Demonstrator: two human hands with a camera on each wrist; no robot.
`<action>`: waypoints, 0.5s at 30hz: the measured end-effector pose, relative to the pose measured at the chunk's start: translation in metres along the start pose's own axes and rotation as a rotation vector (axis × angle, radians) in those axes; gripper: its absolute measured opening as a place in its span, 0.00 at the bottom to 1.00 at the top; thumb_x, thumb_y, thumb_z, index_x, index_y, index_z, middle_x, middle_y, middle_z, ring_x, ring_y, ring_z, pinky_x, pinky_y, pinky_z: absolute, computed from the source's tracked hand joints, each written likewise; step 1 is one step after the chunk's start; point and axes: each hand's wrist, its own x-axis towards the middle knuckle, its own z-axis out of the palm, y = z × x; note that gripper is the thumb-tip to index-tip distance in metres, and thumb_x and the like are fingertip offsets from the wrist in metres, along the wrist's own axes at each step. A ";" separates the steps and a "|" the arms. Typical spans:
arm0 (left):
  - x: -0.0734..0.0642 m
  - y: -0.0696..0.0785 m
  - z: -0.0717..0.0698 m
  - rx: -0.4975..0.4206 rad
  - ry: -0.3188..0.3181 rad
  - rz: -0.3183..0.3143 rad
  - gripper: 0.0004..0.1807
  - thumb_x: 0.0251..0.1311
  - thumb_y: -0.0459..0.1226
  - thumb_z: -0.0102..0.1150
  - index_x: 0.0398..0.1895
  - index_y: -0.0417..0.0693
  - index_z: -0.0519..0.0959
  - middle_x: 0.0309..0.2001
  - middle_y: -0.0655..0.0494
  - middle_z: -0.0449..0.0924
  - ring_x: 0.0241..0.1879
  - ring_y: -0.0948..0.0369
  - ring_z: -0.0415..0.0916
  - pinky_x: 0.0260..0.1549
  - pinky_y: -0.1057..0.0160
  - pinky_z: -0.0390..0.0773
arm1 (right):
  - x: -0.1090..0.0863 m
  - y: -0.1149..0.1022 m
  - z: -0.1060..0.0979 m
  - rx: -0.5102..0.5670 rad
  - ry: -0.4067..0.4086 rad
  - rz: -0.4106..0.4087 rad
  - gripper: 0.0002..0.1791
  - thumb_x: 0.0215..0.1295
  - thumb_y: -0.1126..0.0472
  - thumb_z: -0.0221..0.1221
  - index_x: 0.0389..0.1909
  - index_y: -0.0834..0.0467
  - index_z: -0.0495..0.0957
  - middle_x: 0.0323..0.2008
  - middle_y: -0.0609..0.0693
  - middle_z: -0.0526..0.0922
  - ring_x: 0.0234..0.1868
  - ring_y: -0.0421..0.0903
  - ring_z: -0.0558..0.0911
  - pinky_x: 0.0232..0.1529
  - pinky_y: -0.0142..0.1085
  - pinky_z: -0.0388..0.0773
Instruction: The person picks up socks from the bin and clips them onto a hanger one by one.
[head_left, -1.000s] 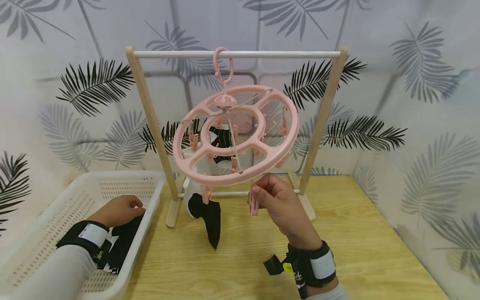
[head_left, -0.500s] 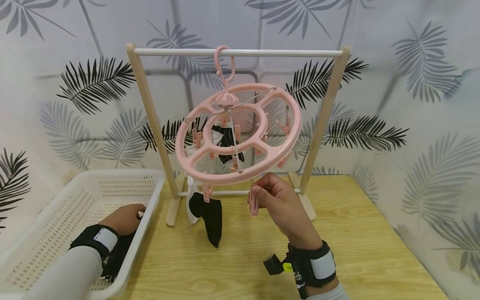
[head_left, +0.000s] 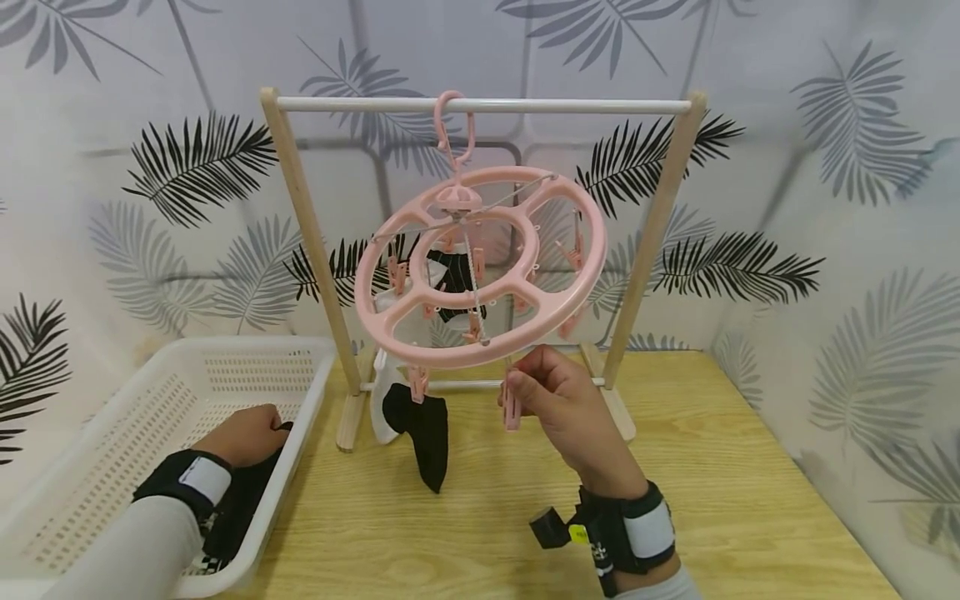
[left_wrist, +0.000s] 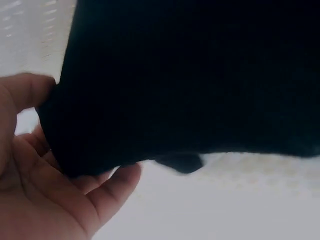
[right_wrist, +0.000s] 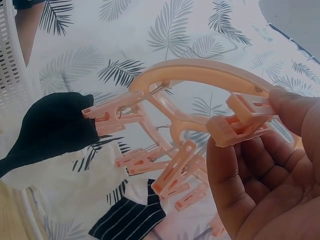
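Note:
My left hand [head_left: 243, 437] is inside the white basket, gripping a black sock [left_wrist: 175, 85] by its edge between thumb and fingers. Much of that sock lies under the hand in the head view. With thumb and fingertips, my right hand [head_left: 562, 408] pinches a pink clothespin [right_wrist: 240, 120] at the near side of the round pink drying hanger [head_left: 487, 357]. A black sock [head_left: 427, 437] dangles from another clothespin [head_left: 417, 383] to its left. Behind it hang a white sock [head_left: 385, 408] and a black striped sock [right_wrist: 132, 217].
The hanger hooks over the white bar [head_left: 570, 106] of a wooden stand [head_left: 656, 225] on the wood-grain table [head_left: 735, 500]. At the left stands the perforated white basket [head_left: 60, 517]. A leaf-patterned cloth [head_left: 847, 333] covers the wall behind.
My left hand has shifted slightly right in the basket and its fingers have curled round the black sock. The right hand stays on its clothespin; the hanger sways slightly.

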 end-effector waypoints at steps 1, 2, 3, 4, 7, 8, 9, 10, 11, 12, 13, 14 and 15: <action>-0.001 0.002 -0.002 0.000 0.000 -0.004 0.11 0.61 0.38 0.48 0.23 0.42 0.65 0.20 0.53 0.65 0.20 0.58 0.63 0.21 0.59 0.64 | 0.000 0.000 0.000 0.001 -0.001 0.000 0.11 0.71 0.62 0.49 0.37 0.68 0.66 0.27 0.56 0.77 0.24 0.50 0.78 0.32 0.38 0.82; -0.001 0.005 -0.004 0.009 0.010 -0.002 0.11 0.62 0.37 0.48 0.24 0.42 0.65 0.20 0.52 0.65 0.20 0.58 0.63 0.21 0.59 0.64 | 0.000 0.000 0.000 0.002 0.000 0.002 0.11 0.71 0.61 0.49 0.37 0.67 0.67 0.27 0.57 0.77 0.24 0.50 0.77 0.32 0.38 0.82; -0.002 0.007 -0.007 0.017 0.026 0.002 0.11 0.62 0.36 0.49 0.24 0.41 0.65 0.20 0.52 0.65 0.19 0.58 0.63 0.21 0.59 0.63 | 0.000 0.000 0.000 0.000 -0.001 0.004 0.11 0.71 0.61 0.49 0.37 0.68 0.66 0.27 0.57 0.77 0.24 0.50 0.78 0.32 0.38 0.82; -0.002 0.010 -0.009 0.029 0.043 0.005 0.10 0.61 0.36 0.50 0.25 0.41 0.65 0.20 0.52 0.65 0.19 0.58 0.63 0.20 0.59 0.63 | 0.000 0.000 0.000 -0.004 0.001 0.007 0.11 0.71 0.61 0.49 0.37 0.68 0.66 0.27 0.58 0.77 0.24 0.50 0.78 0.32 0.38 0.82; -0.002 0.020 -0.020 0.056 0.100 0.020 0.08 0.59 0.34 0.54 0.27 0.41 0.68 0.20 0.52 0.68 0.19 0.58 0.64 0.20 0.58 0.65 | 0.001 0.000 0.000 -0.008 0.008 0.018 0.12 0.70 0.60 0.50 0.37 0.68 0.67 0.28 0.58 0.77 0.24 0.50 0.78 0.32 0.38 0.82; -0.001 0.022 -0.023 0.065 0.118 0.026 0.06 0.58 0.34 0.54 0.27 0.40 0.70 0.20 0.52 0.69 0.19 0.58 0.65 0.19 0.58 0.65 | 0.001 0.000 0.001 -0.007 0.010 0.021 0.12 0.70 0.60 0.50 0.38 0.68 0.67 0.28 0.58 0.77 0.24 0.50 0.78 0.32 0.38 0.82; -0.001 0.025 -0.027 0.068 0.132 0.030 0.05 0.57 0.34 0.55 0.28 0.40 0.72 0.21 0.51 0.72 0.20 0.57 0.66 0.20 0.57 0.67 | 0.000 0.000 0.001 -0.007 0.012 0.023 0.12 0.70 0.60 0.50 0.38 0.68 0.67 0.28 0.58 0.77 0.24 0.50 0.78 0.32 0.38 0.82; -0.001 0.027 -0.030 0.074 0.140 0.035 0.05 0.57 0.33 0.55 0.29 0.39 0.74 0.23 0.49 0.74 0.21 0.57 0.68 0.21 0.56 0.69 | 0.001 0.000 0.001 -0.004 0.014 0.024 0.12 0.70 0.60 0.50 0.38 0.67 0.67 0.28 0.58 0.77 0.24 0.50 0.78 0.32 0.38 0.82; -0.001 0.029 -0.034 0.078 0.151 0.045 0.05 0.56 0.32 0.54 0.31 0.38 0.76 0.25 0.47 0.77 0.22 0.56 0.69 0.22 0.55 0.71 | 0.001 0.001 0.001 -0.004 0.014 0.023 0.12 0.70 0.60 0.50 0.38 0.67 0.67 0.28 0.57 0.77 0.24 0.50 0.77 0.32 0.38 0.82; -0.001 0.031 -0.037 0.079 0.157 0.053 0.06 0.56 0.32 0.53 0.32 0.37 0.77 0.27 0.45 0.78 0.23 0.55 0.71 0.23 0.53 0.73 | 0.001 0.001 0.001 -0.002 0.015 0.023 0.11 0.70 0.60 0.50 0.37 0.66 0.67 0.28 0.57 0.77 0.24 0.50 0.77 0.31 0.38 0.81; -0.002 0.033 -0.040 0.081 0.162 0.062 0.07 0.56 0.31 0.53 0.34 0.36 0.78 0.29 0.43 0.80 0.25 0.53 0.73 0.25 0.51 0.74 | 0.001 0.001 0.001 -0.001 0.016 0.022 0.11 0.70 0.60 0.50 0.37 0.66 0.67 0.28 0.57 0.77 0.24 0.50 0.77 0.31 0.38 0.81; -0.002 0.035 -0.043 0.081 0.172 0.072 0.09 0.56 0.31 0.52 0.36 0.35 0.80 0.31 0.41 0.81 0.28 0.51 0.75 0.28 0.49 0.76 | 0.001 0.002 0.001 -0.002 0.014 0.019 0.11 0.70 0.60 0.50 0.37 0.66 0.67 0.27 0.57 0.77 0.24 0.50 0.77 0.31 0.38 0.81; -0.003 0.037 -0.047 0.082 0.180 0.080 0.10 0.56 0.30 0.52 0.37 0.34 0.80 0.33 0.39 0.81 0.30 0.49 0.76 0.31 0.47 0.76 | 0.001 0.002 0.000 -0.003 0.014 0.017 0.11 0.70 0.60 0.50 0.37 0.66 0.67 0.28 0.56 0.77 0.24 0.50 0.77 0.31 0.38 0.82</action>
